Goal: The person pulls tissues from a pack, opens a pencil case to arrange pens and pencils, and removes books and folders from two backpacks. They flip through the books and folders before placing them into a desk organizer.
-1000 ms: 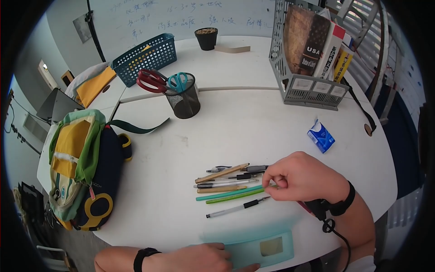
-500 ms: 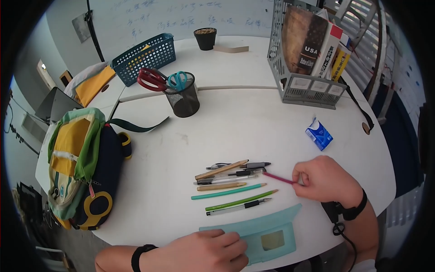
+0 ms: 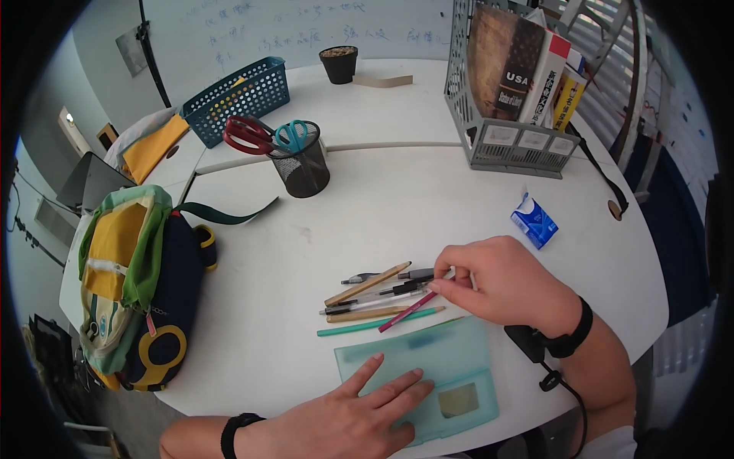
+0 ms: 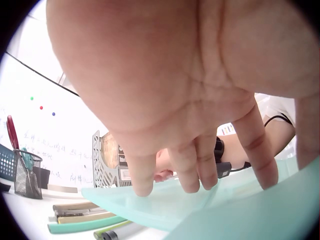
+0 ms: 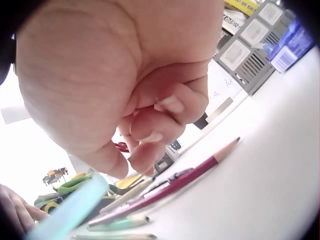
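My left hand [image 3: 348, 417] rests with spread fingers on the translucent teal case [image 3: 417, 348], whose flap lies unfolded toward the pens. In the left wrist view, its fingertips touch the teal plastic [image 4: 155, 207]. The dark red pencil [image 3: 405, 315] lies slantwise across a teal pencil [image 3: 355, 329] and wooden pencils. Over its upper end is my right hand [image 3: 508, 287], fingers bent. From the right wrist, the red pencil [image 5: 185, 180] shows below the right hand [image 5: 120, 80], with a gap between thumb and fingertips. The flap partly covers the green pencil.
A backpack [image 3: 134, 283] stands at left. Farther back are a mesh cup [image 3: 302, 172] with scissors, a blue basket [image 3: 256, 96] and a potted plant [image 3: 339, 67]. A grey rack [image 3: 516, 157] holds books; a blue packet [image 3: 535, 222] lies before it.
My right hand has carried the red pencil leftward onto the other pencils. The case's flap has unfolded away from me, over the green pencil, and my left fingers have spread on it.
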A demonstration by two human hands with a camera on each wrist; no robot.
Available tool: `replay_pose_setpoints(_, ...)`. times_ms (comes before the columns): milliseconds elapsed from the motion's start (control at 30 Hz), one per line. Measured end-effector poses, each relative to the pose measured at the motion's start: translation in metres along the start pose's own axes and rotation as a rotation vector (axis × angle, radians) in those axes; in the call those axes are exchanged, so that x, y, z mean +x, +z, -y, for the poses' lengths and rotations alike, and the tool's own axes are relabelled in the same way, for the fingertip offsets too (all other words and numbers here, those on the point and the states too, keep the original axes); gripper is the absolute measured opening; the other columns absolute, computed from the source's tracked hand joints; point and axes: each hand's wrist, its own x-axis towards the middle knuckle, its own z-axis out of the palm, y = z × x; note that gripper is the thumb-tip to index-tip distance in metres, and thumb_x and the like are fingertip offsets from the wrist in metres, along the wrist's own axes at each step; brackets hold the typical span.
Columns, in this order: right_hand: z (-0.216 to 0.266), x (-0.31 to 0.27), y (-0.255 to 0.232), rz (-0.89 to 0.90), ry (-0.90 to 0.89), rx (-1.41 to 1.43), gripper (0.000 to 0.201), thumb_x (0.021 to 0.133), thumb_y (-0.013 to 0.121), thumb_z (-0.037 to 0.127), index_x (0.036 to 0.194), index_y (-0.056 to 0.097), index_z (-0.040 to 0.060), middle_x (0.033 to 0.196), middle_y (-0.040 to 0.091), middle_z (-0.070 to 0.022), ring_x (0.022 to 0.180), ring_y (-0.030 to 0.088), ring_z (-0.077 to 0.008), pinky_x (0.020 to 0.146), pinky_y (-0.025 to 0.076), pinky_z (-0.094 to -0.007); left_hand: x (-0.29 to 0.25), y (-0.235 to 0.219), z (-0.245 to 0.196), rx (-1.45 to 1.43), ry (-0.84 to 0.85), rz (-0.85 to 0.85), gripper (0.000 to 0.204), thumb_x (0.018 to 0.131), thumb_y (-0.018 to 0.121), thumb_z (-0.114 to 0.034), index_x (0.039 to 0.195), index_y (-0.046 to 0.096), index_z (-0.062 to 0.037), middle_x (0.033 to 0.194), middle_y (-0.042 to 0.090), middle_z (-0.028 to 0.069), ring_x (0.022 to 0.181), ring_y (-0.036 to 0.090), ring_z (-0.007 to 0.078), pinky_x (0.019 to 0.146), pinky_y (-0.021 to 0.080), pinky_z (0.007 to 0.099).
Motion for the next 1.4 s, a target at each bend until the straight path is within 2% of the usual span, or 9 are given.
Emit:
replay_pose_setpoints(233,0.012,-0.037,-0.007,0.199,0.05,-0.149,0.041,0.088,0.084,0.047,0.096,0.075,0.0078,0.088,0.071,-0.0087,0.078,0.07,-0.029,0.071,0.055,-0.0385,0.0,0.004,0.0,0.002,0.019,-0.05,0.018,0.09,0.066,-0.017,0.093,0.073,-0.0004,0.151,0.056,0.026,0.151,0.047,0.0406,0.129,0.034,0.0575)
replay_pose_setpoints(333,0.0,-0.042,-0.018,0.312,0.036,0.046,0.036,0.086,0.088,0.039,0.095,0.075,0.007,0.082,0.066,-0.008,0.075,0.067,-0.0287,0.068,0.053,-0.0371,0.004,-0.008,0.009,0.111,0.126,-0.169,0.017,0.089,0.071,-0.018,0.09,0.073,-0.0014,0.134,0.068,0.0234,0.128,0.067,0.0384,0.112,0.053,0.0527)
replay_pose_setpoints(400,-0.003,-0.046,-0.026,0.397,-0.009,0.143,0.034,0.084,0.091,0.035,0.095,0.075,0.0067,0.08,0.065,-0.0074,0.072,0.065,-0.0271,0.066,0.052,-0.0349,0.004,-0.019,0.018,-0.035,0.109,-0.45,0.011,0.084,0.084,-0.007,0.09,0.075,-0.0102,0.092,0.074,0.0037,0.078,0.072,0.0221,0.065,0.058,0.0346)
replay_pose_setpoints(533,0.001,-0.052,-0.033,0.593,-0.011,0.172,0.028,0.088,0.086,0.028,0.093,0.071,0.0059,0.079,0.063,-0.0063,0.071,0.063,-0.0254,0.065,0.05,-0.0348,-0.01,-0.041,0.032,-0.188,-0.318,-0.479,0.008,0.085,0.085,-0.013,0.086,0.077,-0.0085,0.08,0.074,0.0066,0.069,0.073,0.0244,0.064,0.059,0.0349)
replay_pose_setpoints(600,0.004,-0.054,-0.031,0.586,-0.009,0.181,0.027,0.088,0.085,0.026,0.093,0.069,0.0054,0.079,0.063,-0.0058,0.07,0.062,-0.0248,0.064,0.049,-0.0347,-0.003,-0.026,0.059,-0.163,-0.567,-0.28,0.011,0.086,0.085,-0.015,0.089,0.079,-0.0075,0.074,0.073,0.0096,0.065,0.073,0.0263,0.063,0.057,0.0352)
replay_pose_setpoints(800,0.001,-0.048,-0.026,0.674,0.055,0.305,0.025,0.087,0.08,0.021,0.094,0.062,0.0055,0.076,0.062,-0.0076,0.07,0.061,-0.0284,0.067,0.05,-0.0385,0.02,-0.009,0.062,-0.218,-0.581,-0.095,0.019,0.089,0.083,-0.023,0.09,0.075,-0.0053,0.077,0.074,0.0153,0.073,0.072,0.0379,0.072,0.059,0.0444)
replay_pose_setpoints(1167,-0.027,-0.036,0.01,0.099,0.064,0.484,0.024,0.088,0.09,0.022,0.097,0.077,0.0032,0.076,0.061,-0.0012,0.063,0.052,-0.0097,0.059,0.043,-0.0264,-0.016,-0.032,0.083,-0.167,-0.57,-0.205,0.016,0.081,0.087,-0.013,0.082,0.076,-0.0019,0.069,0.072,0.0101,0.063,0.072,0.0264,0.063,0.057,0.0344)
replay_pose_setpoints(1300,-0.03,-0.035,0.016,0.111,0.174,0.491,0.026,0.088,0.091,0.02,0.098,0.077,0.0012,0.072,0.058,0.0034,0.065,0.048,-0.0042,0.058,0.04,-0.0241,-0.034,-0.048,0.073,-0.395,-0.601,-0.539,0.015,0.076,0.086,-0.008,0.072,0.074,-0.0011,0.059,0.066,0.0027,0.051,0.063,0.0084,0.051,0.048,0.0228)
replay_pose_setpoints(1400,-0.032,-0.033,0.024,0.052,0.159,0.622,0.026,0.088,0.091,0.02,0.101,0.078,0.0012,0.07,0.055,0.0048,0.064,0.044,-0.0039,0.057,0.037,-0.0241,-0.037,-0.045,0.06,-0.331,-0.279,-0.561,0.018,0.074,0.09,-0.016,0.069,0.075,-0.0061,0.056,0.063,0.0007,0.045,0.061,0.0107,0.046,0.045,0.0238)
